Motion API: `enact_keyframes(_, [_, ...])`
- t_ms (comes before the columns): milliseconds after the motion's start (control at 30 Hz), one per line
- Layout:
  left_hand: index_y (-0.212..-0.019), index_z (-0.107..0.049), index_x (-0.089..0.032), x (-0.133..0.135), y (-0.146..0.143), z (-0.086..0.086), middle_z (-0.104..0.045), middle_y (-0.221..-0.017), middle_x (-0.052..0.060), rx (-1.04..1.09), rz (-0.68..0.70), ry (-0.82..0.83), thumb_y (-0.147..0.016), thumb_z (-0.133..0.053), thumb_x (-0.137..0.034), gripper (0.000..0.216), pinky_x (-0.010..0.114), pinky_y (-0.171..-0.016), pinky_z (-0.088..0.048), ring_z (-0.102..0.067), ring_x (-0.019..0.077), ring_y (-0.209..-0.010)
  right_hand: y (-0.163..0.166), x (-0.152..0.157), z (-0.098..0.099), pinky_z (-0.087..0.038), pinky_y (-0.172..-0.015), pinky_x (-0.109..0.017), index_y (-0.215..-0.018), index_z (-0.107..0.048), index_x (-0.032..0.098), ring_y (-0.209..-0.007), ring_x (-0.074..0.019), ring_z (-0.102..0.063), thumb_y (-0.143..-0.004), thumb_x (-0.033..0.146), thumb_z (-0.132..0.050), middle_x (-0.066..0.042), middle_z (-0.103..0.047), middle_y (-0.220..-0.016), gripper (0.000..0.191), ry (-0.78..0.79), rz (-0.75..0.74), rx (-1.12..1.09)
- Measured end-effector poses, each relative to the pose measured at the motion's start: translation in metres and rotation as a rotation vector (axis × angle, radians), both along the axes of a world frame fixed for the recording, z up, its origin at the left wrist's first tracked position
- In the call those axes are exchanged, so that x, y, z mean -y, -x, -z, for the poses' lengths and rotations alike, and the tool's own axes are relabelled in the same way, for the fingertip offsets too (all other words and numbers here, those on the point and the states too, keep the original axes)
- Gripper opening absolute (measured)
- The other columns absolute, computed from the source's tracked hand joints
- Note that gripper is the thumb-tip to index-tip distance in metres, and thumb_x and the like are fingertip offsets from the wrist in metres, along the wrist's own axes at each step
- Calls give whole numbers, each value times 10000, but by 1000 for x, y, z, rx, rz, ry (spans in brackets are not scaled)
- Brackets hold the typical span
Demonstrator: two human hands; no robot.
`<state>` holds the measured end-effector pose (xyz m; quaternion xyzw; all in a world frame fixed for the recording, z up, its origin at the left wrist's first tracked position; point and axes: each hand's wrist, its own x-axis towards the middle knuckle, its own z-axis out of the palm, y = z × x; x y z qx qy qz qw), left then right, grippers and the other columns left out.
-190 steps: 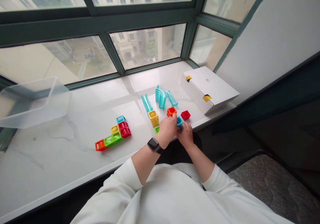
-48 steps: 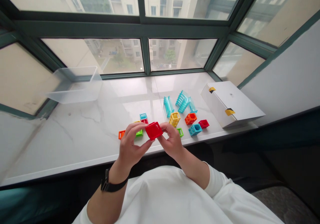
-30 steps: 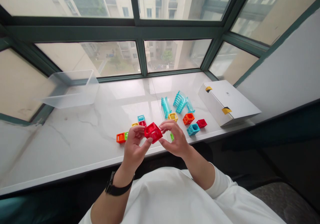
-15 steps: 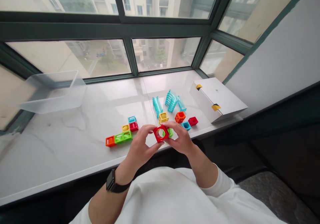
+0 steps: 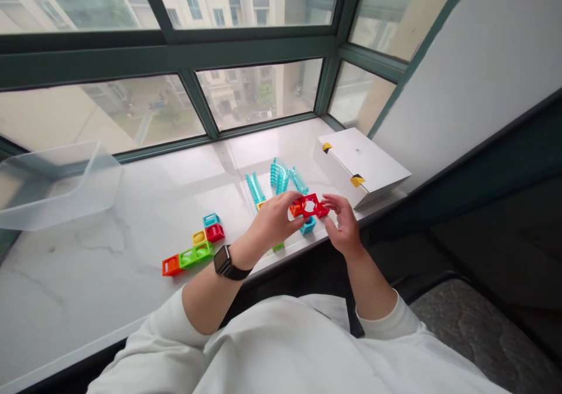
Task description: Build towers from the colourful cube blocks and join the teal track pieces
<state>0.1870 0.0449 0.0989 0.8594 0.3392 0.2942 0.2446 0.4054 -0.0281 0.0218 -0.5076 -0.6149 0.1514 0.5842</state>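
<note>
My left hand (image 5: pixel 274 219) grips a red plastic magnetic frame block (image 5: pixel 301 208) with a round opening by its left side. My right hand (image 5: pixel 345 224) is beside the block's right end, its fingers spread and holding nothing. Below the hands sits a teal cube block (image 5: pixel 308 225), and an orange block (image 5: pixel 295 209) lies just behind the red one. A yellow block (image 5: pixel 261 205) is mostly hidden by my left hand. Farther left, an orange block (image 5: pixel 172 266), a green block (image 5: pixel 195 254), a red block (image 5: pixel 215 232) and other blocks form a cluster.
Teal translucent chute pieces (image 5: pixel 279 175) stand behind the hands on a white marble windowsill (image 5: pixel 109 277). A white box (image 5: pixel 355 165) with yellow tape is at the right, and a clear plastic bin (image 5: pixel 52 186) is at the far left. Window frames line the back.
The red block has moved right and is held by my left hand alone, while my right hand has come off it. The view has swung, shifting the sill's contents leftward.
</note>
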Motion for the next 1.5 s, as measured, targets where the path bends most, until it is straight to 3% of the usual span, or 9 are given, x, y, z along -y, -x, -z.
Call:
enact_keyframes(167, [-1195,-643,-234,-22,-36,7,-777,-1148,66,-142,-29,55,-849,-818,-292,391,357,-865,-586,-751,254,-1028,-43,-20,61,-605,-1044,-490,-1410,-588,211,-1260,-294,-675,-878,198,-588,-147,-672,-1331,532,74,320,49])
enact_keyframes(333, [-1149,-642,-220,-40,-67,28,-773,-1070,62,-213,-19,104,-855,-807,-312,350,312,-777,-555,-744,232,-943,-59,-38,120,-549,-1110,-546,-1474,-556,176,-1285,-359,-648,-804,416,-763,-199,-662,-1369,740,386,395,128])
enact_keyframes(500, [-1125,-639,-206,-52,-91,47,-774,-1051,80,-313,-14,139,-861,-791,-349,336,312,-774,-538,-738,241,-941,-55,-47,149,-492,-1135,-566,-1405,-617,138,-1288,-401,-603,-808,499,-787,-225,-677,-1350,718,425,434,284])
enact_keyframes(633, [-1130,-632,-198,-52,-107,49,-777,-1075,100,-406,-33,146,-886,-766,-374,329,315,-774,-527,-741,257,-971,-52,-48,153,-490,-1094,-528,-1271,-673,144,-1218,-381,-612,-845,548,-759,-214,-710,-1256,593,398,438,367])
enact_keyframes(867, [-1144,-607,-190,-47,-123,55,-774,-1094,135,-579,-34,97,-914,-695,-289,266,319,-798,-526,-746,283,-1035,-49,-46,139,-502,-997,-425,-926,-670,213,-1039,-310,-650,-904,497,-686,-114,-739,-969,286,408,400,399])
enact_keyframes(1167, [-1121,-620,-177,-50,-126,68,-765,-1066,169,-614,-31,103,-905,-671,-261,237,364,-820,-554,-742,324,-1061,-46,-45,133,-509,-961,-420,-900,-676,210,-1011,-315,-658,-845,451,-710,-120,-752,-946,249,430,414,359])
enact_keyframes(1500, [-1178,-627,-160,-52,-130,69,-769,-1084,179,-658,-21,117,-914,-676,-291,299,376,-856,-562,-749,326,-1072,-48,-45,131,-516,-957,-416,-901,-698,207,-1020,-322,-673,-813,441,-717,-125,-768,-952,251,447,403,360])
